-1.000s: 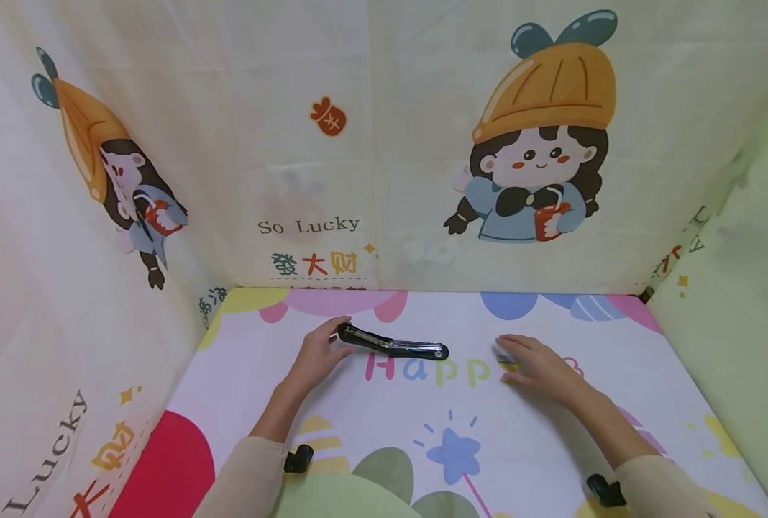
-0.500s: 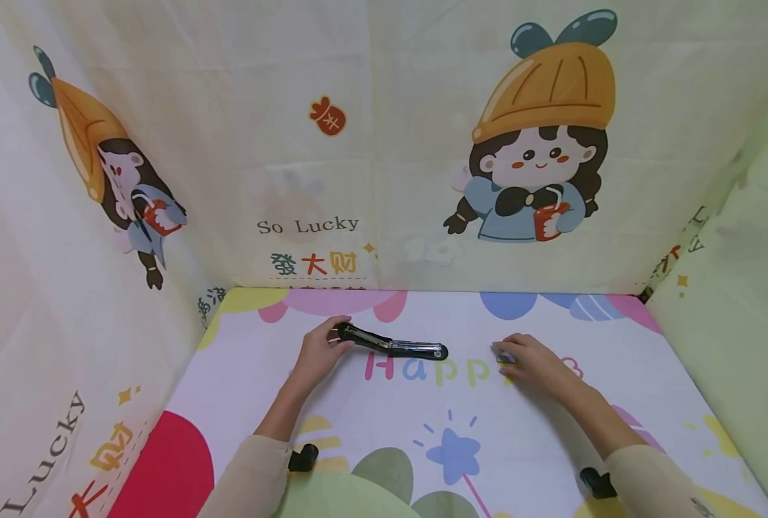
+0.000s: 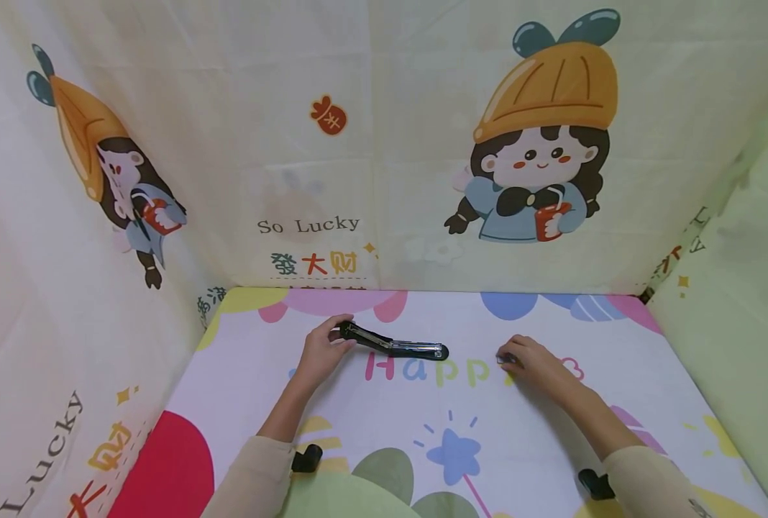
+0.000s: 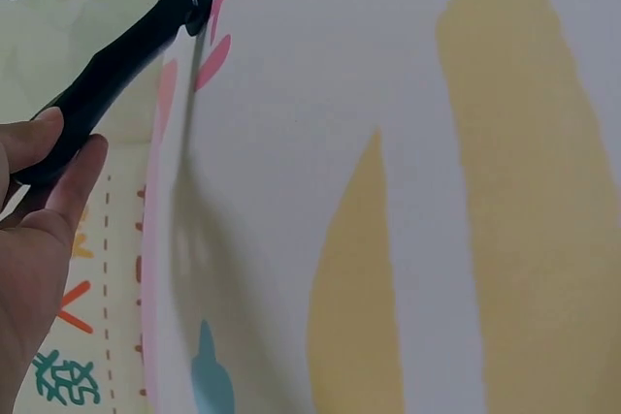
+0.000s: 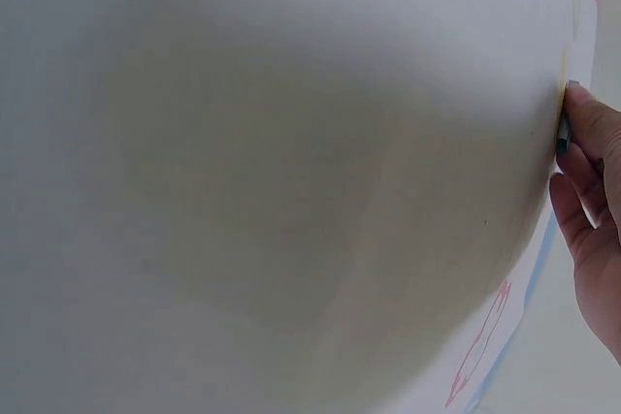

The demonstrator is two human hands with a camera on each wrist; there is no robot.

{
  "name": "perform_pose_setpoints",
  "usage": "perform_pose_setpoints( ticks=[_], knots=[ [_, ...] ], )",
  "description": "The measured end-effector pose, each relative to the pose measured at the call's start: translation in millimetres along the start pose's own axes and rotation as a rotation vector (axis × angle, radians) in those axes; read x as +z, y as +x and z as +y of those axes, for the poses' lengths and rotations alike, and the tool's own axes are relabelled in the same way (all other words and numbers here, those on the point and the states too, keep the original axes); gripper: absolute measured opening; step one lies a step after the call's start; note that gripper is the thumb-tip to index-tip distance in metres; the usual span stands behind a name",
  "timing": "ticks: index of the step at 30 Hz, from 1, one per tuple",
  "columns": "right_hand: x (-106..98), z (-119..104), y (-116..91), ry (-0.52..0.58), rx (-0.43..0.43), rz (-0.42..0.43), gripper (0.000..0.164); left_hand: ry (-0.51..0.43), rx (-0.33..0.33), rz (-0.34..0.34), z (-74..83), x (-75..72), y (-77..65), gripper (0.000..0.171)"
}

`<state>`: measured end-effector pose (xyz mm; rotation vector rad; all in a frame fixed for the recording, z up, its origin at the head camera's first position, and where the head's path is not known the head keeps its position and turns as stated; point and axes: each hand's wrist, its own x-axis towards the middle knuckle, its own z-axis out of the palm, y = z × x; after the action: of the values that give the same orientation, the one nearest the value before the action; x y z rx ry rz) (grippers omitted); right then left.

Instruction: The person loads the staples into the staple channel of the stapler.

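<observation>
A black stapler (image 3: 392,345) lies opened out on the printed tabletop in the head view, its silvery staple channel facing up. My left hand (image 3: 321,357) grips the far left end of its upper arm between thumb and fingers; the left wrist view shows the dark stapler arm (image 4: 121,75) slanting up out of that grip. To the right of the stapler, my right hand (image 3: 534,365) pinches a small grey strip of staples (image 3: 505,358) close over the tabletop. In the right wrist view the staple strip (image 5: 564,131) pokes out between thumb and fingers.
The white tabletop (image 3: 384,410) is printed with colourful shapes and letters. Cream cloth walls (image 3: 416,252) with cartoon figures rise at the back and on both sides. Small black devices (image 3: 308,458) sit at both wrists.
The right hand's fingers have closed in on the staple strip and now pinch it. The left hand and the stapler have hardly moved.
</observation>
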<state>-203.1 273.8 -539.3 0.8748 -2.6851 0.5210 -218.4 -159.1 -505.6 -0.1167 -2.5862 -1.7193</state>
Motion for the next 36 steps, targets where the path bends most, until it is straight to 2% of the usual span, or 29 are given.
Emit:
perform_pose_setpoints(
  ticks=[6, 21, 26, 36],
  knots=[
    [2, -1, -1, 0.014, 0.012, 0.027, 0.020, 0.010, -0.023, -0.006, 0.5, -0.3, -0.8, 0.052],
    [-6, -8, 2, -0.030, 0.056, -0.066, 0.015, -0.028, -0.035, -0.022, -3.7, -0.2, 1.7, 0.051],
    [-8, -9, 3, -0.064, 0.039, -0.065, 0.016, -0.027, -0.037, -0.026, -3.2, 0.0, 1.5, 0.051],
    [-12, -13, 18, -0.048, -0.026, -0.045, 0.019, -0.029, -0.056, -0.035, -1.9, -1.1, 1.4, 0.051]
  ],
)
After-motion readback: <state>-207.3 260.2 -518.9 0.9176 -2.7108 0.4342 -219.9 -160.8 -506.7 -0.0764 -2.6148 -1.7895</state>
